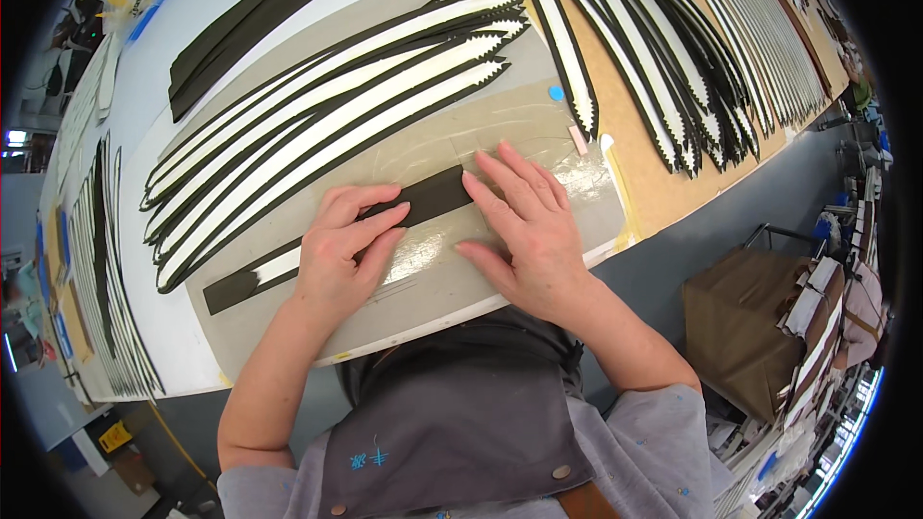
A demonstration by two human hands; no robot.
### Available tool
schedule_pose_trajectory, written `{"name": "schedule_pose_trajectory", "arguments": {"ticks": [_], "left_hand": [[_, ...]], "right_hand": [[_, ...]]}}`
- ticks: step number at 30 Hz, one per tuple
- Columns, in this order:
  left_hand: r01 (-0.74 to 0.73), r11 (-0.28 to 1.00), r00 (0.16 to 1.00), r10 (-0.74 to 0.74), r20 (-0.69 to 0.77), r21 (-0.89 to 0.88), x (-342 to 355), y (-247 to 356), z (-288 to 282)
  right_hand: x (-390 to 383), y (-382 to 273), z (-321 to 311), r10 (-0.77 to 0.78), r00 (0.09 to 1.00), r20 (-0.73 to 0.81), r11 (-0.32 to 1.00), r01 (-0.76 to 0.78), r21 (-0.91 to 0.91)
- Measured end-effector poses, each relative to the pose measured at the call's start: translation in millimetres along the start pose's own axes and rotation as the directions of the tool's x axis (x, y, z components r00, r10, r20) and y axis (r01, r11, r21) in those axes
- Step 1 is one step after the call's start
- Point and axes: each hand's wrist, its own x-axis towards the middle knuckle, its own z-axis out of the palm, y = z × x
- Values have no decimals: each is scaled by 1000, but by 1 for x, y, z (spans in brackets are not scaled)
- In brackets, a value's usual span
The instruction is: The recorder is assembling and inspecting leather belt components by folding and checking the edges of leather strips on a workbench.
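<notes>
A dark strip (433, 192) lies crosswise on the grey translucent work mat (461, 293), with a narrow white band showing along its left part. My left hand (336, 250) is on the middle of this strip, thumb and bent fingers pressed close together on it, partly hiding it. My right hand (524, 240) rests at the strip's right end, fingers spread and index fingertip touching it. Just beyond both hands lie several black-edged white strips (332, 111) with zigzag-cut right ends.
Dark folded strips (264, 24) lie at the back. Long black-and-white strips (644, 58) cover a brown board on the right, more (111, 279) the left. A blue dot (556, 93) and pink piece (578, 139) sit on the mat. A brown-draped object (731, 327) stands below the table's right edge.
</notes>
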Motion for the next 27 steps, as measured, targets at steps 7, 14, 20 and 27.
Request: {"name": "schedule_pose_trajectory", "arguments": {"ticks": [7,14,20,27], "left_hand": [[0,1000,1000,0,5,10,-1,-2,-1],[-14,1000,1000,14,9,3,0,-2,-1],[-28,999,999,26,-31,-38,0,-4,0],[-23,995,1000,23,-6,-100,-2,-9,-1]], "right_hand": [[2,1,1,-34,999,1,996,33,-80],[17,1,-16,-117,986,120,971,139,-194],[33,-2,-16,-211,941,264,912,287,-294],[37,-4,-20,-239,906,350,873,359,-330]]}}
